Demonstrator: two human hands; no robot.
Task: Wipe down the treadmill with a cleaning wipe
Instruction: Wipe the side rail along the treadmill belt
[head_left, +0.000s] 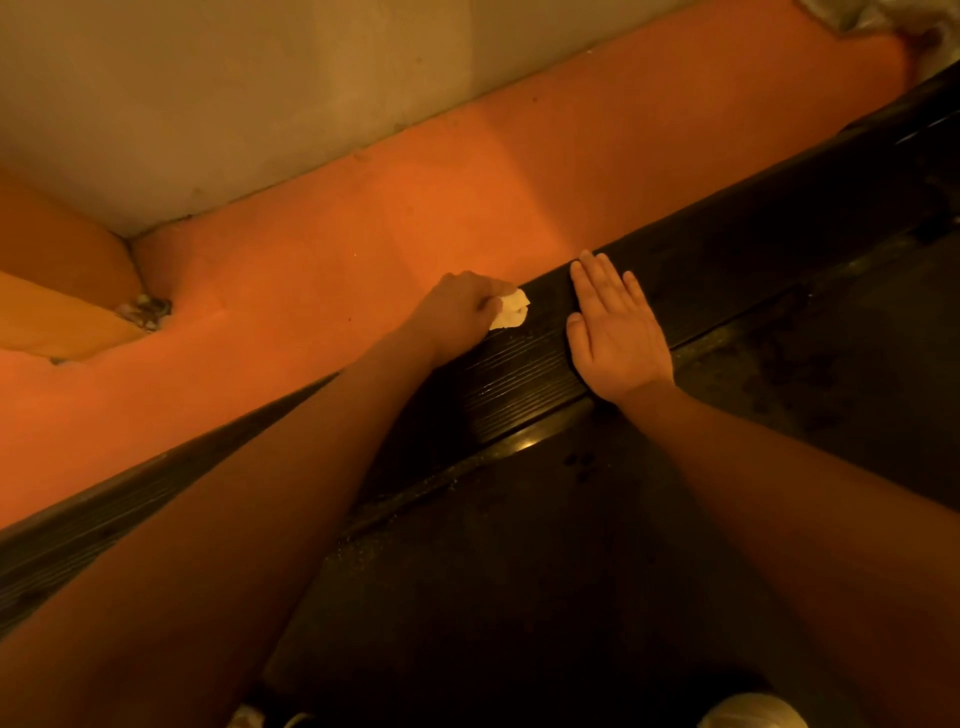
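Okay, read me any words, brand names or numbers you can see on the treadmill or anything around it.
None: no text can be read anywhere.
Side rail: only ridges, no label.
Belt: dark and dusty, no markings.
Wipe in the left hand: plain.
Wall and floor: bare of signs.

Dim orange-tinted light, soft focus, curved wide-angle edges.

I see black ribbed treadmill side rail (519, 384), dark speckled belt (571, 545), white crumpled wipe (511, 310), orange floor (322, 249), off-white wall (208, 93)
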